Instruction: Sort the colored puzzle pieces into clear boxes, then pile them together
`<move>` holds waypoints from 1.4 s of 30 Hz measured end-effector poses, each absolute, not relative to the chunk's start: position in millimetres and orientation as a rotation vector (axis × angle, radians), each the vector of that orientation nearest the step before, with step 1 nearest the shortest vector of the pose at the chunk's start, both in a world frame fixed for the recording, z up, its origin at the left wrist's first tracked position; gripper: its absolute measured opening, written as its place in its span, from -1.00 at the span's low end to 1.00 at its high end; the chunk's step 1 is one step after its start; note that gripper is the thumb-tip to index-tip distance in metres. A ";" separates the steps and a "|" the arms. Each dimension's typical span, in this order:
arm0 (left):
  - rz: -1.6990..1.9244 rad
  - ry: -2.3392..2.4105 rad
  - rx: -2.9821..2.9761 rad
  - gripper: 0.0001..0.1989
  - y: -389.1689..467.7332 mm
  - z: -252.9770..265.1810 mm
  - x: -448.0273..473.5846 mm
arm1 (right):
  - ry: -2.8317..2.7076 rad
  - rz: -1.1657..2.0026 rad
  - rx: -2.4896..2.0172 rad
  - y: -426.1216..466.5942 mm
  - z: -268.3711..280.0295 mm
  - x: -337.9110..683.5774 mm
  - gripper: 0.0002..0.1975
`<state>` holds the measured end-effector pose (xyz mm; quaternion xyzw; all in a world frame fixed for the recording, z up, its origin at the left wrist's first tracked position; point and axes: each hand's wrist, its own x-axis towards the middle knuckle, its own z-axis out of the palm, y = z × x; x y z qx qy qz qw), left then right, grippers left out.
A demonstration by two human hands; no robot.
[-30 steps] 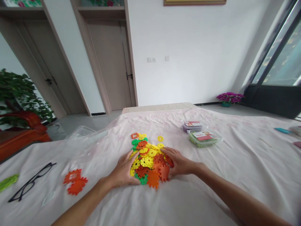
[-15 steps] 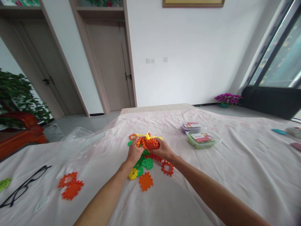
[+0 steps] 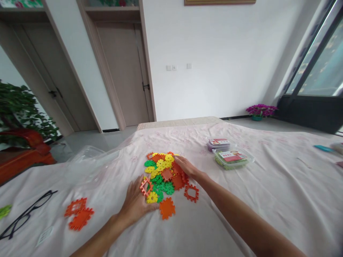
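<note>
1. Gathering, it seems: left hand [image 3: 135,201] cupped at the pile [image 3: 166,174], grip apart.
2. Right hand [image 3: 187,167] along its right flank; grip there, can't tell.
3. This pile sits well short of the bench [image 3: 281,185]'s far edge.
4. Next probably calls for gentle inward pressure.

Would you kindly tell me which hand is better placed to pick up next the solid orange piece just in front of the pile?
Probably the left hand: its thumb is right beside that orange piece, whereas the right hand is farther off, at the right side of the pile.
</note>
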<state>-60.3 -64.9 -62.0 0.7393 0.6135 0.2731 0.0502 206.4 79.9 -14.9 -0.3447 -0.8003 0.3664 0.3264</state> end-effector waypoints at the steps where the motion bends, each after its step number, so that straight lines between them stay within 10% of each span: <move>1: 0.830 1.864 2.267 0.06 -63.1 -64.2 -53.4 | -2.064 1.020 -0.857 72.7 -13.6 199.7 -0.39; 8: 0.963 1.844 2.243 -0.09 -8.6 -59.1 -2.3 | -1.882 1.144 -0.916 56.4 -8.0 203.2 -0.47; 22: 1.076 1.768 2.389 -0.12 -23.5 -23.6 59.2 | -1.982 -0.488 -1.934 50.8 8.8 369.0 -0.69; 33: 0.740 1.770 2.414 -0.30 -15.6 -25.8 39.8 | -2.071 -0.508 -1.402 38.4 33.7 297.4 -0.77; 42: 1.357 1.891 2.299 0.04 -9.4 -26.5 21.0 | -1.820 0.027 -0.796 33.2 16.0 199.8 -0.78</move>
